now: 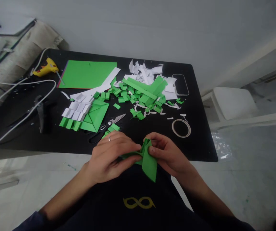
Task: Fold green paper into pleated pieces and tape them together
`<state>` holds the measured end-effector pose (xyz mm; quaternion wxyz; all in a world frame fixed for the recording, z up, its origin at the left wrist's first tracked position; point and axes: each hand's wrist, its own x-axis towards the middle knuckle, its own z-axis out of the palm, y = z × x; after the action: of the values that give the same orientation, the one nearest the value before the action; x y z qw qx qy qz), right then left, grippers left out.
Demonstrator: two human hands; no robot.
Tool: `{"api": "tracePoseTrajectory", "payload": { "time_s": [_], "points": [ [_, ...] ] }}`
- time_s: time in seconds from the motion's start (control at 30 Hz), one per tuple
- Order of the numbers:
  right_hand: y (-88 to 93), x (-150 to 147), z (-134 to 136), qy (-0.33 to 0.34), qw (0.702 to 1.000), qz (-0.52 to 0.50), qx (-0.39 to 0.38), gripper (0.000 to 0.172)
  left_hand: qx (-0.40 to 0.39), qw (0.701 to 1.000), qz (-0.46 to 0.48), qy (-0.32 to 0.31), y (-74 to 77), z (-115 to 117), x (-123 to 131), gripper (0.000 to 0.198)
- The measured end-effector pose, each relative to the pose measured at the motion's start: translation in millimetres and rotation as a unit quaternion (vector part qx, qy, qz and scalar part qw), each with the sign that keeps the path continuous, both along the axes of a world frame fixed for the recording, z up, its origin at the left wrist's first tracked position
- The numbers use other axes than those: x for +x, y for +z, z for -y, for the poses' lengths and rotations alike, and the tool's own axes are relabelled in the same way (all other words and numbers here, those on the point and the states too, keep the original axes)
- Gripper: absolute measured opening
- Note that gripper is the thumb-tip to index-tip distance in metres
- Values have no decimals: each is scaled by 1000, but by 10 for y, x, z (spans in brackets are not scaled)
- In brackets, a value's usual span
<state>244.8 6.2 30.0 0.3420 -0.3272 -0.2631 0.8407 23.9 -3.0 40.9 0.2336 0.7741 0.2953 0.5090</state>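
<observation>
Person's working at black table (197,147), both hands in use. L hand (115,155), ring on one finger, is pinching folded green paper (150,163) btwn thumb & fingers; R hand (169,154) is gripping same piece from opp. side, thumb pressing nr its top. Both grips are sitting narrow, holding that paper. It's hanging at table's near edge, in front of dark shirt (99,205) w/ yellow loop logo (139,202); one flap is pointing down twd the lap. Just beyond L hand, small green strips (113,128) are lying by scissors (110,123), blades pointing away & to R. Further L, white folded tabs (76,107) & green tabs (70,123) are resting over a flat green folded piece (96,117). Mid-table, cut green bits (149,91) are piling up against white scraps (144,75). Pale ring (173,126), prob. tape roll, is lying nr R end. Far L: yellow glue gun (46,66) is resting nr corner of green sheet (89,73), white cable (55,86) looping past a dark tool (41,112), too dim to ID. White stool (234,99) is standing off to R, apart from table.
</observation>
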Motion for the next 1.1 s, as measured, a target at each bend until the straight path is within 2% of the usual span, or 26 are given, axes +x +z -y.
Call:
{"api": "tracePoseTrajectory", "payload": {
  "time_s": [0.17,0.3,0.57,0.87,0.97,1.1],
  "points": [
    [-16,-11,16,-38,997,36,54,30,-19,1000,-2,0,29,30,26,33],
    [-18,-8,22,-21,997,13,71,24,-50,998,22,-9,33,39,48,24],
    [-33,-7,24,5,1000,-19,6,26,-38,998,31,-26,71,12,46,24],
    [-46,-21,26,-5,999,-17,-28,30,-75,996,-54,6,-13,85,40,32],
    [-59,-8,10,12,999,-27,-45,29,-108,992,-44,37,14,98,70,29],
    [-88,-10,-32,51,993,-55,-97,30,-199,978,-24,55,77,96,107,30]
  ]
}}
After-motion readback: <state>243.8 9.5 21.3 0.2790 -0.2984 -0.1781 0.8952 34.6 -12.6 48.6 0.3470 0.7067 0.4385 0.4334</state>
